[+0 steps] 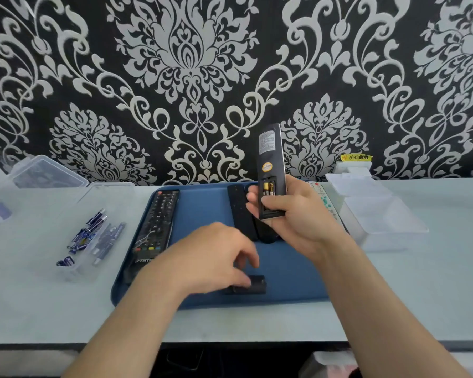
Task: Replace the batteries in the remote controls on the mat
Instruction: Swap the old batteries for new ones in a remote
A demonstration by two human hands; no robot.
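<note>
The right hand (292, 211) grips a slim black remote (271, 159) upright, its yellow batteries (268, 189) exposed. The left hand (213, 257) pinches the small black cover (254, 285) on the blue mat (202, 211); best to leave it within reach.

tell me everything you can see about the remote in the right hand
A slim black plastic-looking remote with a silver edge, held nearly upright above the blue mat, back toward the camera. The right hand grips its lower end. A white printed label sits near the top, a round orange sticker below it. The battery bay is open, with two gold-and-black batteries inside.
</note>
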